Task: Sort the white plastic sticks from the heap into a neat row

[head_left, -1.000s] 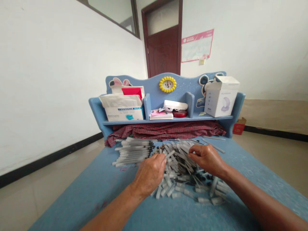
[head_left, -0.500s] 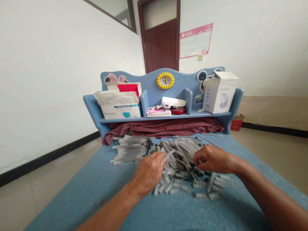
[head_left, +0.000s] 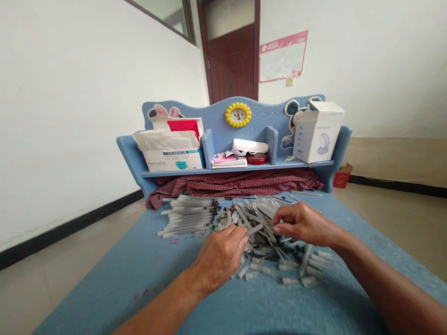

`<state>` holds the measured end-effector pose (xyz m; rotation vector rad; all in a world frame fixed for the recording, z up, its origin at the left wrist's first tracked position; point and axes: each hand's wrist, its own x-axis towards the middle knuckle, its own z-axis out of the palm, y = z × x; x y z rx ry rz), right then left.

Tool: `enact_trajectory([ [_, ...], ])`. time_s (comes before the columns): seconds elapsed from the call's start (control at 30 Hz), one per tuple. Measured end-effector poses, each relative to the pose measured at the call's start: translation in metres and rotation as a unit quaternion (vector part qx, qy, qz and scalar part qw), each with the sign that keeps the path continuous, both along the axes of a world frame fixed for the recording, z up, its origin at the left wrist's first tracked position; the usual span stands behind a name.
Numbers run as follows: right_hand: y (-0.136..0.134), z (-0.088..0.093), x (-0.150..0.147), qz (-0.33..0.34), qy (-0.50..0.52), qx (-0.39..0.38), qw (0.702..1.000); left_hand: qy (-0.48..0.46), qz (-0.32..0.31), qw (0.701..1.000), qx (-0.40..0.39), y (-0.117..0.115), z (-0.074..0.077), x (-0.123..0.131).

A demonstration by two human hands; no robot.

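Observation:
My left hand is closed round a translucent pen barrel, which sticks out to the right of its fingertips. My right hand is at the right side of the loose pile of pen parts, thumb and forefinger curled near each other; anything between them is too small to make out. Several short clear caps lie at the near side of the pile. Left of the pile, assembled-looking pens with dark tips lie side by side in a stack.
Behind the pens stands a blue shelf holding a mask box, booklets, a red round tin and a white box. Plaid cloth lies beneath it, on the blue table.
My left hand has shifted slightly right and nearer, still with a barrel. My right hand has moved a little left and up over the pile. The view has shifted slightly.

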<state>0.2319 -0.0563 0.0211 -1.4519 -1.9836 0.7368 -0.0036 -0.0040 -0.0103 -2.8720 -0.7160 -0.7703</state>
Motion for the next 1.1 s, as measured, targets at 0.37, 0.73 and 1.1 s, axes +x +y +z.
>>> enact_trajectory([
  [0.37, -0.001, -0.005, -0.015, 0.038, -0.004, 0.029, 0.999, 0.004, -0.047, 0.999, 0.020, -0.010, 0.000, 0.003],
  [0.73, -0.001, -0.007, -0.016, -0.002, 0.085, -0.058, 0.995, 0.004, -0.047, 0.999, 0.021, -0.008, 0.000, 0.002],
  [1.1, 0.001, -0.011, -0.011, 0.031, 0.154, -0.097, 0.983, -0.004, -0.045, 0.999, 0.026, -0.008, 0.002, 0.003],
])
